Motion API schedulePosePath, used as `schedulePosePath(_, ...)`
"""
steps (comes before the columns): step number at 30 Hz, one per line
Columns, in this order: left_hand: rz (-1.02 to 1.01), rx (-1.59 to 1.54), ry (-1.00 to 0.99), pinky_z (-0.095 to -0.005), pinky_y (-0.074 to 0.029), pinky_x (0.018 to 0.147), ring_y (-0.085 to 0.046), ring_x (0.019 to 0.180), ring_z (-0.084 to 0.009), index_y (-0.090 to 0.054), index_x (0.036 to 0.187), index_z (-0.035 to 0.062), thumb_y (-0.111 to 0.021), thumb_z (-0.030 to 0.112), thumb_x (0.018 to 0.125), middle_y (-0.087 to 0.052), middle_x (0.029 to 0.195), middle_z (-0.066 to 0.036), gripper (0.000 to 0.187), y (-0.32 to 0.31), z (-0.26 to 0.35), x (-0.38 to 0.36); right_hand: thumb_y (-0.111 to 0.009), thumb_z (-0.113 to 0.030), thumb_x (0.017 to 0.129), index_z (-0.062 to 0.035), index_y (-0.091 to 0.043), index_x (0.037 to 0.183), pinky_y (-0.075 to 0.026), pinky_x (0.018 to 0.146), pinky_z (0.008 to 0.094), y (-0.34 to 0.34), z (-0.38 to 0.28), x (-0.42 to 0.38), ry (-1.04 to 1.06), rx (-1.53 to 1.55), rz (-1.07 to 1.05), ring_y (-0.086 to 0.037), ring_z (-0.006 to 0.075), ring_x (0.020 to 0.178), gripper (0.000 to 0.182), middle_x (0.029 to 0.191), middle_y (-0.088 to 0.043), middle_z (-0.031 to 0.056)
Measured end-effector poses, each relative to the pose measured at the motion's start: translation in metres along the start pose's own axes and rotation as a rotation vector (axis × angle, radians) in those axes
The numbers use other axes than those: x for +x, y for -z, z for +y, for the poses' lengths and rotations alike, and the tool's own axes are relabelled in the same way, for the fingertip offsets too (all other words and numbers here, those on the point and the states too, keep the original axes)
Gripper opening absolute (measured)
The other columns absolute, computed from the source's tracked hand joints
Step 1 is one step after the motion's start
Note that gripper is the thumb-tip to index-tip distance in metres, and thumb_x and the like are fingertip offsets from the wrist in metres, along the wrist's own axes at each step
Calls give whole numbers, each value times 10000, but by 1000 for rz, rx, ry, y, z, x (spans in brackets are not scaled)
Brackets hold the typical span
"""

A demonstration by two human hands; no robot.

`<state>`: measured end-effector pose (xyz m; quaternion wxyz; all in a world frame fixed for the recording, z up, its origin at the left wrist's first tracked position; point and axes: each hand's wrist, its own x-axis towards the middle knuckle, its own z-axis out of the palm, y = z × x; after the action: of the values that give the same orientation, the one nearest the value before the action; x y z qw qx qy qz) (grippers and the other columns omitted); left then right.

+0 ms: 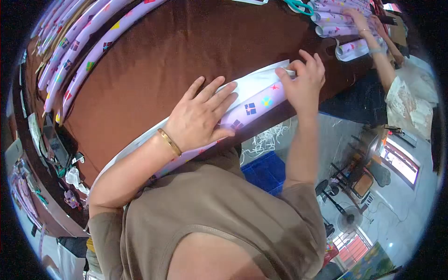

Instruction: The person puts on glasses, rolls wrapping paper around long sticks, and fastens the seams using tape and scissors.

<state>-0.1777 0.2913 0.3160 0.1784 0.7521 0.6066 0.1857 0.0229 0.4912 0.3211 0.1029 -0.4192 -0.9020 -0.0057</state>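
Observation:
A lilac roll of wrapping paper (250,108) with colourful gift and star prints lies along the near edge of the brown table, its white underside (254,84) showing as a flap behind it. My left hand (198,114), wearing a gold bangle, rests flat with fingers spread over the white flap and its thumb across the printed roll. At the roll's right end, my right hand (303,81) pinches the paper edge between thumb and forefinger; the other fingers are raised. The part of the roll under my left forearm is hidden.
Long printed rolls (88,60) lie at the table's left. More rolls (333,30) are stacked at the far right, where another person's hand (357,21) touches them. Teal scissors (298,6) lie nearby. Below the table edge stands a blue crate (263,172) beside white strips (266,142).

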Motion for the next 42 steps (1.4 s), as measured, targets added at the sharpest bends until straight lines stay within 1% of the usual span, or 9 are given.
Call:
schedulePosePath(8, -2, -21, 12, -503, -252, 1160, -338, 1406, -287, -533, 1348, 44, -602, 569, 811, -431, 1475, -102, 755, 0, 0, 0, -786, -329, 738, -63, -657, 793, -260, 1090, 553, -5, -2, 12, -9, -4, 4, -330, 396, 1360, 301, 1379, -525, 115)
schedulePosePath(11, -76, 10, 11, -524, -224, 1166, -313, 1428, -307, -462, 1418, 64, -513, 626, 856, -387, 1513, -116, 796, 0, -1, 0, -786, -334, 735, -60, -655, 791, -258, 1090, 559, -9, -4, 14, -23, -7, -10, -328, 400, 1362, 309, 1382, -523, 119)
schedulePosePath(14, -43, 25, -3, -528, -226, 1164, -352, 1401, -310, -511, 1372, 57, -502, 640, 855, -427, 1481, -121, 780, 2, -1, 1, -791, -347, 727, -62, -655, 796, -263, 1087, 565, -12, -3, 14, -43, -3, -29, -328, 407, 1362, 323, 1383, -524, 123)
schedulePosePath(17, 8, -26, 0, -489, -279, 1148, -415, 1338, -283, -601, 1264, 40, -626, 534, 813, -506, 1391, -103, 669, 15, 2, 14, -794, -360, 720, -65, -658, 803, -269, 1083, 570, -14, 0, 14, -56, 12, -30, -330, 412, 1360, 336, 1379, -528, 126)
schedulePosePath(19, -118, -10, 15, -472, -302, 1135, -452, 1297, -271, -632, 1213, 47, -637, 490, 821, -539, 1340, -92, 591, 19, 3, 36, -794, -366, 718, -67, -660, 807, -272, 1080, 573, -15, 0, 14, -54, 17, -22, -333, 414, 1358, 340, 1375, -531, 127)
schedulePosePath(23, 208, 77, -163, -459, -306, 1133, -431, 1318, -247, -612, 1248, 85, -623, 425, 856, -525, 1369, -75, 519, -21, -5, 71, -787, -377, 724, -70, -665, 811, -272, 1088, 554, -13, -3, 14, -62, 3, -31, -343, 412, 1355, 342, 1369, -538, 126)
schedulePosePath(28, 102, 39, -99, -430, -257, 1169, -370, 1380, -196, -556, 1345, 122, -587, 444, 888, -479, 1445, -16, 560, -26, -11, 74, -770, -369, 741, -84, -685, 827, -269, 1097, 534, -6, 15, 15, -43, 20, -72, -342, 396, 1363, 309, 1378, -534, 120)
schedulePosePath(37, 109, 28, -95, -433, -254, 1170, -368, 1381, -196, -556, 1348, 129, -598, 438, 878, -478, 1447, -14, 564, -29, -12, 73, -765, -306, 711, -106, -690, 840, -259, 1107, 533, 0, 29, 32, -23, -8, -42, -335, 387, 1371, 250, 1393, -524, 106)
schedulePosePath(42, 74, 13, -89, -443, -243, 1173, -354, 1391, -214, -536, 1364, 131, -593, 431, 887, -456, 1465, -28, 566, -25, -12, 73, -793, -288, 664, -92, -677, 838, -322, 1080, 528, -9, 25, 36, -131, -44, -62, -371, 406, 1343, 287, 1373, -533, 143)
